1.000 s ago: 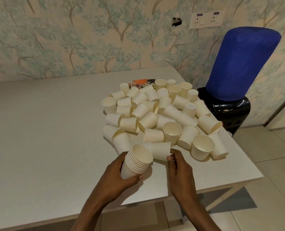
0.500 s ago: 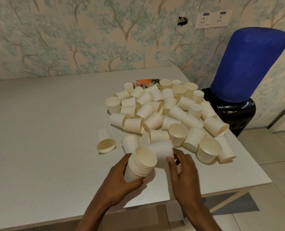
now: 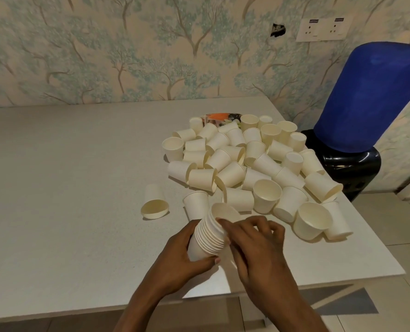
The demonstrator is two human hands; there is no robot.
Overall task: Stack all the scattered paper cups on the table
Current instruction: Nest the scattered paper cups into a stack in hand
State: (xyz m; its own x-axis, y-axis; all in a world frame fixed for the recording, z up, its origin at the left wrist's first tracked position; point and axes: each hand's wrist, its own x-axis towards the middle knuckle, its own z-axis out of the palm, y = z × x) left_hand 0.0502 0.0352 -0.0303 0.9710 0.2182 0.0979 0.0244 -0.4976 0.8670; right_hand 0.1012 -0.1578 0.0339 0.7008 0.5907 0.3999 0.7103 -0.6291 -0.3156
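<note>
Paper cups, cream-white and small, begin at centre-left of the frame with a single toppled cup (image 3: 155, 202). It lies on its side on the pale grey speckled tabletop (image 3: 67, 176), mouth towards me, a little apart from the rest. Right of it, at lower centre, my left hand (image 3: 177, 257) wraps fingers and thumb round the nested stack of paper cups (image 3: 205, 240), holding it tilted with the open end pointing away from me. One upright cup (image 3: 196, 204) stands just behind the stack. Next comes my right hand (image 3: 254, 238), fingers curled over the topmost cup (image 3: 223, 211) seated in the stack's mouth, thumb tip on its rim, gripping it. Beyond my hands, from centre to centre-right, sprawls the loose heap of cups (image 3: 247, 164), some upright, many on their sides, leaning on one another. At its far edge a flat patterned thing with orange on it (image 3: 223, 116) peeks out; I cannot make out what it is. At the right edge of the frame, beside the tabletop, a blue water jug (image 3: 371, 99) sits on a black dispenser (image 3: 352, 164).
</note>
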